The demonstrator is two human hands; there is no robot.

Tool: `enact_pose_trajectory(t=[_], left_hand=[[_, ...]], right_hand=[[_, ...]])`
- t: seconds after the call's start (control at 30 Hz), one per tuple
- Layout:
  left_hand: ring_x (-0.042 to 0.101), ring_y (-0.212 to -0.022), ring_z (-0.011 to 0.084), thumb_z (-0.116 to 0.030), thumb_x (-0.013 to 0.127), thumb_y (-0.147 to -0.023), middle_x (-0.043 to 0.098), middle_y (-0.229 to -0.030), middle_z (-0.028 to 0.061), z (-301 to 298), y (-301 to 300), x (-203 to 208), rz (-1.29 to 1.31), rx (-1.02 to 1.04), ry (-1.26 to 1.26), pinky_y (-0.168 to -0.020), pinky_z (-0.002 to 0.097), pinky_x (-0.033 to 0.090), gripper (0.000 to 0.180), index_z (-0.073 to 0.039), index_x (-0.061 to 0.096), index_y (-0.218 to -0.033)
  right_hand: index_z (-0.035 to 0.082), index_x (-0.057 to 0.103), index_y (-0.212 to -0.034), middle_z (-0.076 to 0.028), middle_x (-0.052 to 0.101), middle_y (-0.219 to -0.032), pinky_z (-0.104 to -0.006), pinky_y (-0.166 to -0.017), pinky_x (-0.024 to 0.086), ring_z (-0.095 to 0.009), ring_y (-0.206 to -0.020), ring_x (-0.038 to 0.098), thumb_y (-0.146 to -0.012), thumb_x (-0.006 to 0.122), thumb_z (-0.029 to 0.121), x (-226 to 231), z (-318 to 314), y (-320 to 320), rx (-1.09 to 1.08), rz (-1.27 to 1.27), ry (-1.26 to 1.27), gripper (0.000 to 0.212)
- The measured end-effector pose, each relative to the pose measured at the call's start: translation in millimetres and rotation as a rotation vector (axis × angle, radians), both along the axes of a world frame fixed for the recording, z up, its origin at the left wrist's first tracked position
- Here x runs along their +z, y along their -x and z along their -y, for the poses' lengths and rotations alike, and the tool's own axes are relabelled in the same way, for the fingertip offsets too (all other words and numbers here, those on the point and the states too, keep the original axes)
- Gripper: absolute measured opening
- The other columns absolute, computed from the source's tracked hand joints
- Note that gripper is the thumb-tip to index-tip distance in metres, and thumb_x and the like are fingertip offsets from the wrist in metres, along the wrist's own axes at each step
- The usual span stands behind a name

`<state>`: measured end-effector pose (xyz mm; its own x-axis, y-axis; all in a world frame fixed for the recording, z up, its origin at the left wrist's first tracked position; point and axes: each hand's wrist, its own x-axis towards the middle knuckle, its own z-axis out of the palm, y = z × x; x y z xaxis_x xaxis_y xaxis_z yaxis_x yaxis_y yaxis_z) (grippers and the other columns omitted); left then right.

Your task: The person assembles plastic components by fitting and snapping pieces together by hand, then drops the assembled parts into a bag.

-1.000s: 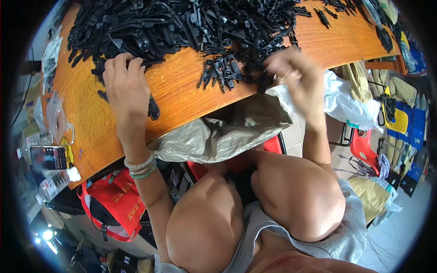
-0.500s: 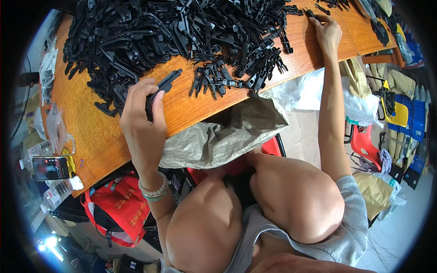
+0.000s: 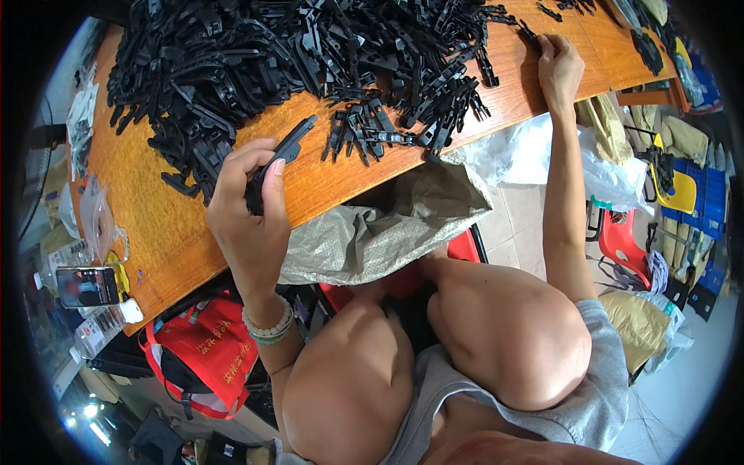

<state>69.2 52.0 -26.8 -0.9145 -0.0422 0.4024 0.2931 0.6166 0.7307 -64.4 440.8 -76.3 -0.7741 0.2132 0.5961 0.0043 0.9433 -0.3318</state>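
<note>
Left hand [image 3: 252, 194]: thumb and fingers closed on a black part [image 3: 294, 139], between 9 and 10 o'clock of the sack [image 3: 364, 244]. Right hand [image 3: 560, 74], half past one: fingertips at a clip [image 3: 528, 33] on the table [image 3: 310, 170]; pinched or merely touching, can't tell. Heap [image 3: 232, 54] around 11: by its bulk, plenty left, I'd judge; what's done, can't tell. Red bag [image 3: 232, 341], 8: yellow characters. Phone [image 3: 87, 287], half past eight: screen unreadable.
</note>
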Motion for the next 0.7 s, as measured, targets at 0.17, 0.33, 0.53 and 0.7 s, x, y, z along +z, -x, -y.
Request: enact_pose_trajectory(t=[0.17, 0.33, 0.53, 0.7], left_hand=[[0.063, -0.083, 0.0241, 0.005, 0.059, -0.08, 0.064, -0.093, 0.0144, 1, -2, -2, 0.016, 0.002, -0.008, -0.075, 0.0294, 0.048, 0.011, 0.001, 0.055, -0.091], [0.064, -0.081, 0.0237, 0.005, 0.059, -0.08, 0.065, -0.092, 0.0143, -5, -4, 2, 0.075, 0.015, -0.023, -0.072, 0.0287, 0.049, 0.01, 0.001, 0.056, -0.089], [0.064, -0.081, 0.0238, 0.004, 0.059, -0.08, 0.064, -0.091, 0.0147, -1, -5, -2, 0.007, -0.024, 0.007, -0.071, 0.0288, 0.049, 0.011, 0.001, 0.056, -0.09], [0.064, -0.079, 0.0205, 0.004, 0.06, -0.08, 0.065, -0.092, 0.0141, -3, -2, -4, -0.009, -0.034, 0.002, -0.068, 0.0266, 0.049, 0.012, 0.001, 0.056, -0.09]], right_hand=[[0.004, 0.069, -0.09, -0.016, 0.066, -0.086, -0.0387, -0.072, 0.047, -0.032, -0.076, 0.063, -0.081, 0.064, 0.021, 13, 4, -6, 0.07, 0.062, 0.023, 0.019], [0.002, 0.067, -0.095, -0.017, 0.066, -0.087, -0.0361, -0.073, 0.049, -0.028, -0.078, 0.064, -0.08, 0.067, 0.025, 23, 0, -4, 0.105, 0.31, 0.015, 0.027], [-0.005, 0.063, -0.097, -0.013, 0.067, -0.079, -0.0308, -0.071, 0.049, -0.021, -0.072, 0.064, -0.081, 0.067, 0.023, 15, -10, 0, 0.166, 0.296, 0.236, 0.033], [-0.003, 0.066, -0.094, -0.006, 0.065, -0.076, -0.0224, -0.064, 0.047, -0.012, -0.065, 0.059, -0.078, 0.071, 0.021, 32, -8, -10, 0.195, 0.433, 0.505, 0.029]])
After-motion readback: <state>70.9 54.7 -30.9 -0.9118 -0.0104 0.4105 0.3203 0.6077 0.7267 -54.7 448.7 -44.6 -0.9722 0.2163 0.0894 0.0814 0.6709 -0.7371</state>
